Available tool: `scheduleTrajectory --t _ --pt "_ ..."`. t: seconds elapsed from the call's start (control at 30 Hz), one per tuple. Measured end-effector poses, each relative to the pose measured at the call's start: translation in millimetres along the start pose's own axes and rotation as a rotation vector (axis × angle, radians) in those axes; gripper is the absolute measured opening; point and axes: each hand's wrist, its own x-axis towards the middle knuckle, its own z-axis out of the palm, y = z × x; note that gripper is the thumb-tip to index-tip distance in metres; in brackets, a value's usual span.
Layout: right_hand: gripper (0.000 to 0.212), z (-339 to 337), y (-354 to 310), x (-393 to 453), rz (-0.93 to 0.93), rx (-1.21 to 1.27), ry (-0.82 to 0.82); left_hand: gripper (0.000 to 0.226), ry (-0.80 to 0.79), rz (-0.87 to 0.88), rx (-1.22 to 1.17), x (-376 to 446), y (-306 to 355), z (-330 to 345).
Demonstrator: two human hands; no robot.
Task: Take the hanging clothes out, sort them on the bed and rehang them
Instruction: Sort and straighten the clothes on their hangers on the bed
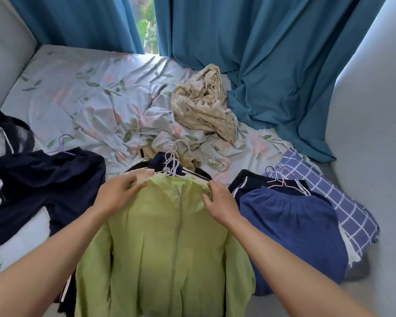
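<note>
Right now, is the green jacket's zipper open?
No, the green jacket is zipped up the front to its collar while the left hand and right hand grip its shoulders.

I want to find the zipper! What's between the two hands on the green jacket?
In the head view, the green jacket's collar and zipper pull lie between left hand and right hand.

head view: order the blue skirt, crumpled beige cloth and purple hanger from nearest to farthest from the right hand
From the right hand, gripping the green jacket:
1. Blue skirt, just to its right.
2. Crumpled beige cloth, further up the bed.
3. Purple hanger, far left.
</note>
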Motion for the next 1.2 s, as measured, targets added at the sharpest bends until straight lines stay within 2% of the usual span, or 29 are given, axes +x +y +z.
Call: scheduleTrajectory --t 0.2,0.33,0.4,0.53,0.67,0.9,1.07,1.2 --pt "0.018 59 60 91 0.001 0.008 -0.015 0.052 0.022 0.012 0.112 84 -18 77" --pt "0.041 93 104 121 -0.037 0.054 -0.095 0.028 0.108 -0.056 0.251 108 -33 139" --pt "0.048 95 137 116 -0.019 0.051 -0.103 0.032 0.098 -0.048 0.326 107 -22 170" --pt "0.047 70 223 84 0.025 -0.03 -0.078 0.044 0.013 0.077 0.35 94 42 233" --pt "0.051 21 311 55 0.111 -0.089 -0.06 0.05 -0.063 0.191 0.285 92 137 293" --pt "0.048 -58 446 27 0.269 -0.333 0.089 0.061 -0.346 0.209 0.089 112 277 390" --pt "0.038 -83 516 16 0.343 -0.414 0.057 0.069 -0.454 0.122 0.087 126 319 447" --pt "0.026 -82 537 10 0.308 -0.407 0.087 0.057 -0.394 0.074 0.145 132 320 472"
